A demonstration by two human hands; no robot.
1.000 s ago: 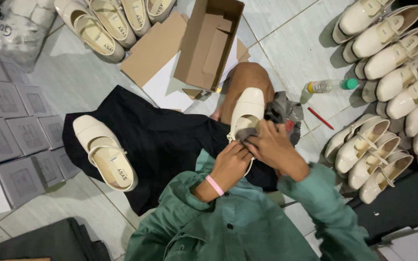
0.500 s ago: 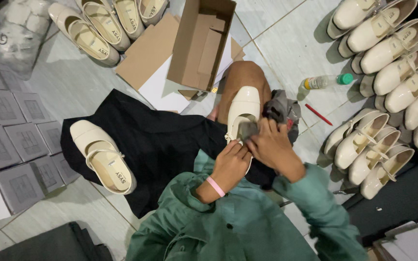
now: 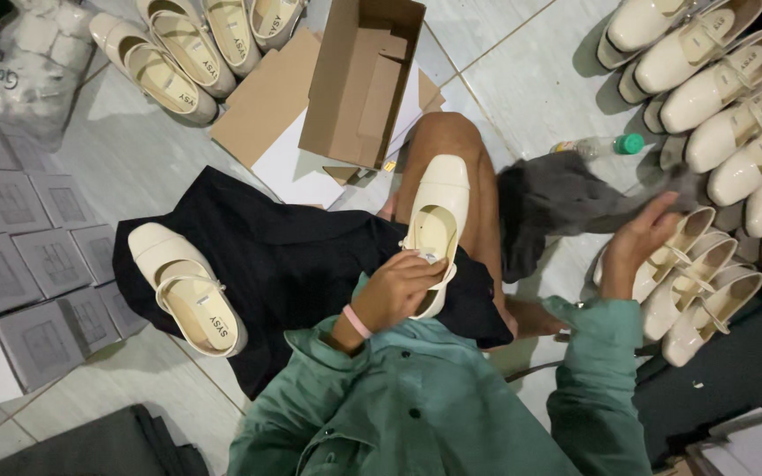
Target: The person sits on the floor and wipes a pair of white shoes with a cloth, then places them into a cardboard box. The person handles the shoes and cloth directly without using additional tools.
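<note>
Pale tiled floor, dim light

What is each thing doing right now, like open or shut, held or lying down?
Left hand: gripping the heel of a cream shoe.
Held cream shoe: resting along the knee, opening up.
Right hand: stretched out, touching the grey cloth.
Grey cloth: crumpled on the floor.
Cardboard box: open, empty.
Second cream shoe: lying on black fabric.
Bottle: lying down, green cap on.
</note>
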